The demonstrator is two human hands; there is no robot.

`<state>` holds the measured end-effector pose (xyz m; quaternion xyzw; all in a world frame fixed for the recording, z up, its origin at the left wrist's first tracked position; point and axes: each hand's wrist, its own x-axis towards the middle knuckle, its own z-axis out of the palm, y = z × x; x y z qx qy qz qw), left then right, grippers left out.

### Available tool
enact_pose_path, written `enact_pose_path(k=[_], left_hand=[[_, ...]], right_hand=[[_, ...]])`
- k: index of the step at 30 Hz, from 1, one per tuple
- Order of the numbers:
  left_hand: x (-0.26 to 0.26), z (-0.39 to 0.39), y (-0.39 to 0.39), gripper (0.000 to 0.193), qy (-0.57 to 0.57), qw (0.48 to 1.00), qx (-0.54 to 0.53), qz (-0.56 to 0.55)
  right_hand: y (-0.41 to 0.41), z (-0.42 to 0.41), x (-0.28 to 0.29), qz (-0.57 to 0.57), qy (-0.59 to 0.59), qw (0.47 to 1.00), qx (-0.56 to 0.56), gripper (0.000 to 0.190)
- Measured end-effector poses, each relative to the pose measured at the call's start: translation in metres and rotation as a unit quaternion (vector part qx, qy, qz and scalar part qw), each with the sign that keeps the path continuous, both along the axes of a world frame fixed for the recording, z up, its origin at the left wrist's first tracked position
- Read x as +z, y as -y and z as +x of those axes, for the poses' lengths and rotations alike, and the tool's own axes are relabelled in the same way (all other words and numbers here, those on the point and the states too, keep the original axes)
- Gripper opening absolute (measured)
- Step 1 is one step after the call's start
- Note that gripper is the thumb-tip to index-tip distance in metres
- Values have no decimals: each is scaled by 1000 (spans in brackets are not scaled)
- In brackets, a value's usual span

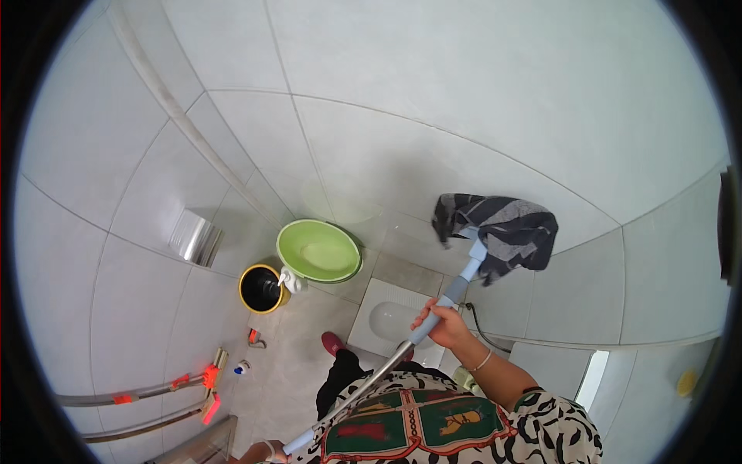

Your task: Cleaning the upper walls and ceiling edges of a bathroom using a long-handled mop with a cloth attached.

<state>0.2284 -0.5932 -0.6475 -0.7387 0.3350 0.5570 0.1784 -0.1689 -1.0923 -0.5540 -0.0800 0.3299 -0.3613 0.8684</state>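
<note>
A flat mop with a blue-and-metal pole (379,374) runs diagonally across my body. My right hand (446,326) grips its blue upper sleeve, close to the mop head. At the bottom edge my left hand (268,451) is closed around the pole's other end, partly cut off by the frame. A dark grey patterned cloth (513,223) is draped over the mop head and hangs down at both sides. The cloth is up against the pale tiled wall (406,139); exact contact is hard to tell.
A white squat toilet (394,316) is set in the floor before me. Left of it stand a green basin (316,252), a white pump bottle (291,281) and a black bin with a yellow rim (261,289). Long-handled tools (211,377) lean at lower left. A hose (478,322) hangs at right.
</note>
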Motion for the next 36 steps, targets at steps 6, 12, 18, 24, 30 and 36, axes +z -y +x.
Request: enact_pose_path(k=[6,12,18,24,30,36], left_hand=[[-12,5,99,43,59,972,-205,-99],[35,-3,271,28,138,879,-252,-382],[57,63,260,15,270,808,-95,-515],[71,135,152,20,326,856,-38,-400],[91,137,139,33,264,920,-44,-285],[86,81,221,23,256,902,-148,-316]], right_hand=[[4,-50,75,-281,145,949,20,16],[47,-91,144,-254,-29,931,-262,35],[84,-21,55,-63,-79,932,-349,15],[79,129,17,36,-54,974,-218,14],[74,144,-4,25,-40,987,-151,12],[73,21,-27,-6,-130,959,-251,13]])
